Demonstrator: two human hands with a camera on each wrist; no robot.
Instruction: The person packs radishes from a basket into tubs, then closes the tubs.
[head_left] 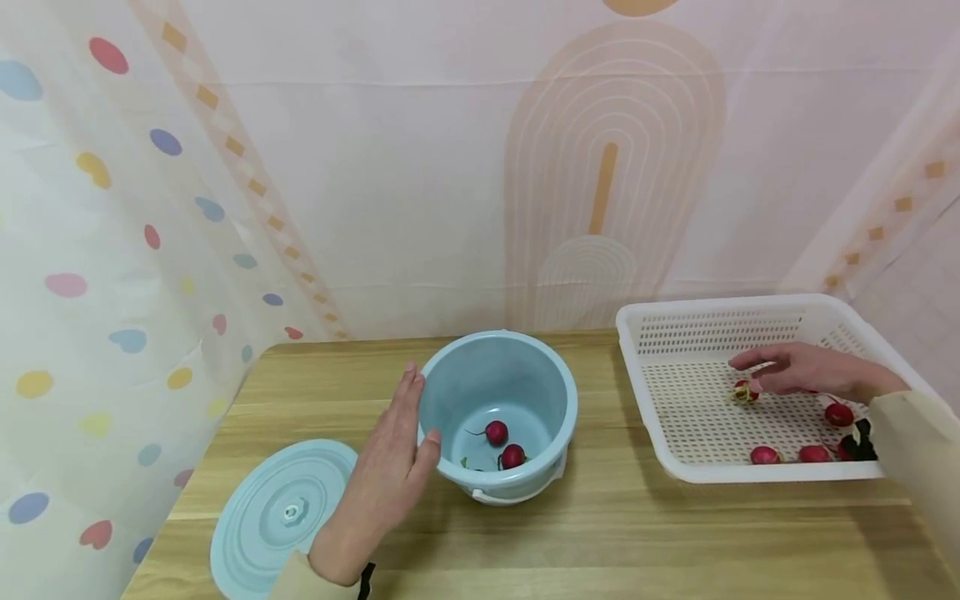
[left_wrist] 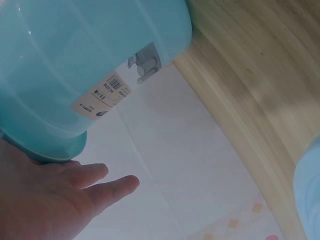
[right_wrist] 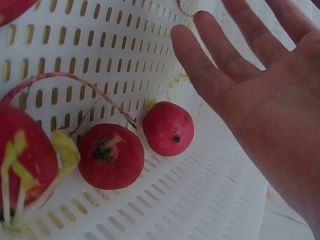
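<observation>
1. Nearest the camera, the left hand (head_left: 386,458) is laid along the side of the blue bucket (head_left: 495,367); its fingers are extended, the thumb is set apart, the rim is touched, and nothing is gripped.
2. Two red radishes (head_left: 497,432) are held on the bucket's floor, with a few green scraps beside them; the white handle (head_left: 517,497) is hung down at the front.
3. The right hand (head_left: 813,371) is held over the white basket (head_left: 647,433), with its fingers spread and nothing seen in its grasp; whether the leafy radish (head_left: 744,392) just below the thumb is touched cannot be told.
4. More radishes (head_left: 765,455) are scattered along the near and right parts of the basket, one of them partly hidden by a black band (head_left: 859,442) at the right wrist.
5. The blue lid (head_left: 277,500) is laid on the desk (head_left: 637,533) left of the bucket and is partly covered by the left arm.
6. Behind the desk, a pale cloth (head_left: 420,183) is hung, printed with an arch, diamonds and coloured spots.
</observation>
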